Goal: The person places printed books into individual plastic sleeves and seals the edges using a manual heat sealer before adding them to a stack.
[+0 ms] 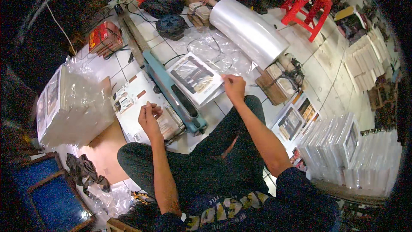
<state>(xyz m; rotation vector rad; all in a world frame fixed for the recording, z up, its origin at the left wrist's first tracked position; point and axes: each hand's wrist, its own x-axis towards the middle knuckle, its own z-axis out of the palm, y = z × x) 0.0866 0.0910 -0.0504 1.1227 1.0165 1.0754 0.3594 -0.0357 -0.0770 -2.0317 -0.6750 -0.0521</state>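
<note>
My right hand (234, 89) pinches the right corner of a white book (195, 78) with a dark picture on its cover. The book lies tilted beside a long teal heat sealer (175, 92), on its right side. To the left of the sealer my left hand (150, 120) hovers with loosely bent fingers and seems to hold nothing. Beneath it is a white printed board (131, 103), and a clear-wrapped bundle (169, 122) lies between that hand and the sealer's near end.
A big roll of clear film (249, 30) lies beyond the book, near loose plastic (201, 45). Plastic-wrapped stacks stand at left (77, 107) and right (330, 146). More books (292, 122) lie by my right knee. A red stool (308, 10) stands far right, a blue crate (53, 189) near left.
</note>
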